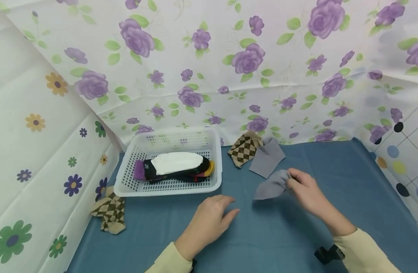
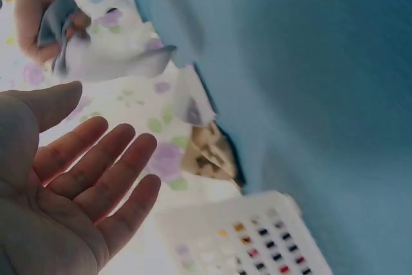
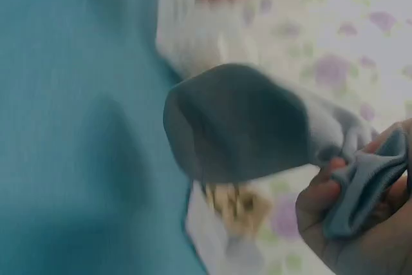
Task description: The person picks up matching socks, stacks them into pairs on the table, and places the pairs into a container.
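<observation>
My right hand (image 1: 306,189) pinches a grey sock (image 1: 272,186) by one end and holds it above the blue table. In the right wrist view the sock (image 3: 238,123) hangs out from the fingers, with a bunched part inside the hand. My left hand (image 1: 209,218) hovers over the table in front of the basket, fingers relaxed and holding nothing; the left wrist view shows its palm (image 2: 58,185). Another grey sock (image 1: 267,157) lies flat just beyond the right hand, beside a brown checkered sock (image 1: 245,149).
A white perforated basket (image 1: 168,193) stands at the back left, holding a white folded item (image 1: 176,163) over black, purple and yellow ones. Another checkered sock (image 1: 112,212) lies at the table's left edge. Flowered sheets (image 1: 209,76) wall the back and sides.
</observation>
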Demonstrator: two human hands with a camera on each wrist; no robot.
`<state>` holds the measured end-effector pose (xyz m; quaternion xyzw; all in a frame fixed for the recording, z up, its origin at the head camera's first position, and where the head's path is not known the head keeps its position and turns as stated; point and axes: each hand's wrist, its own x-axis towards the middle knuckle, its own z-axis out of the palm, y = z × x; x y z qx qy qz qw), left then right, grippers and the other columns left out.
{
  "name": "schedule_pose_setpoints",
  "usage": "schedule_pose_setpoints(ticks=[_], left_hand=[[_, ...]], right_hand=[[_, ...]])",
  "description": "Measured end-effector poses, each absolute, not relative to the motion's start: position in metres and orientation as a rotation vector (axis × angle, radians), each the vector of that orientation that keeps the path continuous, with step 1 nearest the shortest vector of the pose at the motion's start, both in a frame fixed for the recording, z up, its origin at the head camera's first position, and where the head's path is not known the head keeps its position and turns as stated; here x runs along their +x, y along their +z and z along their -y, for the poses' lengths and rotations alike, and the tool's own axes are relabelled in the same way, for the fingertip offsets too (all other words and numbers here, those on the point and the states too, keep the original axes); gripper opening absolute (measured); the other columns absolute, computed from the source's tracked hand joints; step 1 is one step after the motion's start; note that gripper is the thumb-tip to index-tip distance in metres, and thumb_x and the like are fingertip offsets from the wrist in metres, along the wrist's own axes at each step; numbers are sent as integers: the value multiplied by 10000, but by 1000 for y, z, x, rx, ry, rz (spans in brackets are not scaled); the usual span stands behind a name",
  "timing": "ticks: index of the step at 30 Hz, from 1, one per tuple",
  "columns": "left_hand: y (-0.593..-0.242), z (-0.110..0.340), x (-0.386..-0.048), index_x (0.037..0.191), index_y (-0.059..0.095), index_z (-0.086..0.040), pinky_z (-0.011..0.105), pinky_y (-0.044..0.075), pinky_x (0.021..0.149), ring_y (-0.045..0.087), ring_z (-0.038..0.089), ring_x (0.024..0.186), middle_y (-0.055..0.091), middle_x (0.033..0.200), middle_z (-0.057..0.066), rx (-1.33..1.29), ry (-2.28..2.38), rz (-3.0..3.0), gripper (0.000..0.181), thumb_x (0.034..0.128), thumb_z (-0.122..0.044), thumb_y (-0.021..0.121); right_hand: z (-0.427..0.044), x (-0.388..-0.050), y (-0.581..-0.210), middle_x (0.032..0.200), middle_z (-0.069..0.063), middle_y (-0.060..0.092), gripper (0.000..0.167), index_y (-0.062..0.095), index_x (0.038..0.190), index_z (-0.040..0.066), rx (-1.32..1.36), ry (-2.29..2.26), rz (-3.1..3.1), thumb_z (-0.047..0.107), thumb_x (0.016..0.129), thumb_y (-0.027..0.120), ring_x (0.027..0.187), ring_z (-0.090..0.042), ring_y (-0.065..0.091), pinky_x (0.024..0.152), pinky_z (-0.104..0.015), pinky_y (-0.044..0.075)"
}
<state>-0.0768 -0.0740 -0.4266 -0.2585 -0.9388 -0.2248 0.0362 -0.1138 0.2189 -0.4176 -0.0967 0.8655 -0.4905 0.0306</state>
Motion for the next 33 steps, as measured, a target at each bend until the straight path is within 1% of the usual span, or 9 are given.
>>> schedule_pose_setpoints(ticks=[3, 7, 12, 16, 19, 22, 26, 29, 33], left_hand=[[-419, 66, -75, 1151, 637, -214, 276, 529, 812, 629, 70, 994, 662, 1093, -53, -808, -790, 2866, 337, 945, -443, 500], [-408, 60, -73, 1241, 572, -236, 266, 519, 847, 592, 54, 1076, 619, 1179, -66, -825, -951, 2792, 407, 946, -491, 454], [-400, 53, -70, 1426, 341, -280, 310, 487, 941, 494, 67, 1233, 479, 1373, -66, -826, -1176, 2801, 699, 847, -630, 517], [-399, 51, -71, 1461, 234, -302, 286, 506, 892, 509, 57, 1193, 413, 1415, -89, -733, -1340, 2820, 850, 777, -663, 587], [-400, 52, -73, 1454, 258, -289, 254, 514, 832, 537, 41, 1112, 439, 1386, -83, -666, -1401, 2767, 794, 809, -604, 597], [-402, 54, -74, 1448, 284, -277, 278, 509, 865, 529, 51, 1143, 467, 1376, -53, -640, -1362, 2719, 667, 885, -528, 539], [-402, 56, -77, 1404, 365, -284, 281, 514, 871, 545, 38, 1142, 528, 1326, -44, -657, -1338, 2631, 470, 961, -379, 489], [-401, 59, -79, 1295, 482, -281, 221, 527, 783, 599, 2, 1018, 597, 1225, -65, -654, -1353, 2548, 319, 977, -272, 488], [-398, 64, -79, 1160, 566, -245, 184, 522, 708, 621, -15, 894, 648, 1112, -79, -625, -1369, 2471, 205, 966, -204, 515]], right_hand=[[-200, -106, -410, 692, -135, 440, 186, 425, 801, 46, -405, -1689, -2511, 53, 974, 357, 423, -186, 265, 415, -323, 341], [-179, -95, -406, 744, -119, 484, 150, 480, 851, 61, -497, -1798, -2448, 16, 961, 388, 478, -184, 363, 452, -309, 393], [-159, -86, -401, 926, -84, 592, 147, 571, 1076, 117, -550, -1811, -2367, 128, 986, 455, 709, -145, 570, 608, -300, 497], [-150, -83, -396, 1122, -74, 613, 280, 532, 1249, 146, -649, -1764, -2227, 230, 1018, 397, 933, -169, 625, 753, -323, 531], [-146, -81, -393, 1243, -29, 578, 334, 478, 1334, 181, -710, -1701, -2182, 242, 1030, 353, 1080, -148, 596, 848, -309, 517], [-143, -80, -391, 1330, 61, 529, 344, 463, 1356, 259, -743, -1614, -2235, 268, 1026, 364, 1206, -93, 529, 938, -288, 480], [-139, -80, -391, 1226, 107, 586, 281, 557, 1253, 295, -790, -1569, -2349, 291, 1002, 430, 1089, -98, 590, 871, -286, 504], [-138, -79, -392, 1137, 115, 619, 226, 609, 1167, 304, -772, -1604, -2456, 314, 962, 515, 956, -105, 631, 787, -273, 527], [-141, -79, -393, 1069, 109, 646, 188, 644, 1066, 308, -737, -1626, -2692, 295, 879, 652, 888, -64, 642, 739, -246, 537]])
